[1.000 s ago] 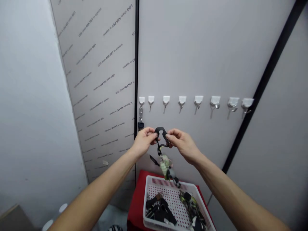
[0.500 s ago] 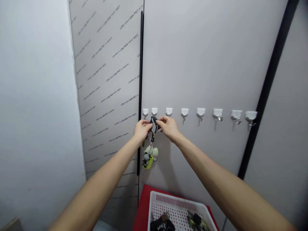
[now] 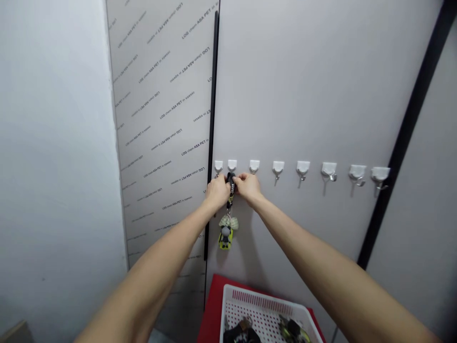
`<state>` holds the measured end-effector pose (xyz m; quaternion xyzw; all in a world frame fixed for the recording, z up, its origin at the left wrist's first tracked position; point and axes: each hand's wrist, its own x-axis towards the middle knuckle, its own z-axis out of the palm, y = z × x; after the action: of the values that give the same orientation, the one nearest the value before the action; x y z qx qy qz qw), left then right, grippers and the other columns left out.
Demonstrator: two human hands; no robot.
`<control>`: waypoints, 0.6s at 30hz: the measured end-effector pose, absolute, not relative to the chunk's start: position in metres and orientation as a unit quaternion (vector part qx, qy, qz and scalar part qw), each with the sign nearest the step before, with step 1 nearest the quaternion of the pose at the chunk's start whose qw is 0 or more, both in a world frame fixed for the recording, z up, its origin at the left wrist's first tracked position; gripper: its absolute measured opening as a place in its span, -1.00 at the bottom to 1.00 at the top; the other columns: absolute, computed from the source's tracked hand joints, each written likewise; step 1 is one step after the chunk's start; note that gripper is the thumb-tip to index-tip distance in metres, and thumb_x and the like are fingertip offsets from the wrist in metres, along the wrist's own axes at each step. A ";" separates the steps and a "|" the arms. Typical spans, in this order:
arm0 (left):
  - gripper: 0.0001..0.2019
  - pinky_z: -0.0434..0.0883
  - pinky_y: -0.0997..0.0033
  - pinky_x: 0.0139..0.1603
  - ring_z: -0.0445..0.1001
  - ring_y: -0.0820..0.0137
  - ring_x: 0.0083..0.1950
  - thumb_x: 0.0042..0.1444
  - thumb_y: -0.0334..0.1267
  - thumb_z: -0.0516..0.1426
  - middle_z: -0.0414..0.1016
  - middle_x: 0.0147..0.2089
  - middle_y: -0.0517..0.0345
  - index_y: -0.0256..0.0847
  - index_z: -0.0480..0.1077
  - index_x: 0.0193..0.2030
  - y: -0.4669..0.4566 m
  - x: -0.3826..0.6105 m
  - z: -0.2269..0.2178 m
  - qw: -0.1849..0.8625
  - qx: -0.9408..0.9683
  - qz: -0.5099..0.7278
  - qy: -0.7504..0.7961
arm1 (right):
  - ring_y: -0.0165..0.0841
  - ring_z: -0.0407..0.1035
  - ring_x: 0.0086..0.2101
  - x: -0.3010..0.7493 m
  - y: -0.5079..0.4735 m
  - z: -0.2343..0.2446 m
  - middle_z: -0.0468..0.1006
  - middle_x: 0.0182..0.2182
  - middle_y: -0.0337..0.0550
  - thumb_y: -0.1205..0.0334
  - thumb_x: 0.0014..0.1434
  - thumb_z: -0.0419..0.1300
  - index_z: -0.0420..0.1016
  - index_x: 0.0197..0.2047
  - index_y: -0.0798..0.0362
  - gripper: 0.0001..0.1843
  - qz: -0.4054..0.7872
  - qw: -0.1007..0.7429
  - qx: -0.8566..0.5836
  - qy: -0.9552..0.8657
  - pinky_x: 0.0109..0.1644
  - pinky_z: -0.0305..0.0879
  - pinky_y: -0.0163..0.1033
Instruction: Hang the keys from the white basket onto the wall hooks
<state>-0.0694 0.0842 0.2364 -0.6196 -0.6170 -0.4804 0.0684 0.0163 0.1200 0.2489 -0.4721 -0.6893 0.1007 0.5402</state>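
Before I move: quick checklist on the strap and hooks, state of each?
1. Grip: ok. The left hand and right hand both pinch the top of the black lanyard strap.
2. Strap on the second white hook: cannot tell, the fingers hide the hook's tip.
3. Yellow-green charm: ok, it hangs below the hands, untangled.
4. Third white hook: ok, nothing on it.
5. Leftmost white hook: cannot tell, the left hand hides what is below it.
6. White plastic basket: ok, it sits below the strap, out of the hands' way.
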 end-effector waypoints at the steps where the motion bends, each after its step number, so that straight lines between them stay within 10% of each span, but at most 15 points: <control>1: -0.78 0.24 0.40 -0.31 0.33 0.34 -0.30 -0.10 -0.28 -0.11 0.38 -0.36 0.03 -0.24 0.26 -0.31 0.083 -0.069 0.238 0.068 -0.619 -0.485 -0.614 | -0.46 0.28 -0.54 0.017 0.120 0.249 0.40 -0.60 -0.20 0.22 -0.14 -0.01 0.36 -0.51 0.15 -0.80 0.100 0.544 -0.473 -0.686 -0.43 0.19 -0.37; 11: -0.78 0.24 0.41 -0.33 0.33 0.33 -0.28 -0.13 -0.31 -0.09 0.40 -0.35 0.01 -0.23 0.34 -0.42 0.081 -0.070 0.240 0.035 -0.628 -0.401 -0.666 | -0.44 0.29 -0.56 0.021 0.114 0.246 0.41 -0.64 -0.16 0.29 -0.13 -0.03 0.39 -0.53 0.16 -0.80 0.098 0.481 -0.496 -0.716 -0.43 0.18 -0.36; 18: -0.77 0.24 0.54 -0.32 0.31 0.50 -0.37 -0.13 -0.36 -0.08 0.38 -0.34 0.15 -0.24 0.27 -0.30 0.046 -0.078 0.156 -0.054 -0.658 -0.503 -0.558 | -0.46 0.28 -0.46 0.065 0.073 0.174 0.43 -0.45 -0.12 0.28 -0.11 -0.06 0.34 -0.32 0.19 -0.72 0.139 0.433 -0.467 -0.759 -0.35 0.16 -0.37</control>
<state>-0.0781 0.0462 0.1557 -0.6580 -0.5581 -0.5026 -0.0545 0.0650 0.0727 0.1743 -0.4666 -0.7588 0.1388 0.4327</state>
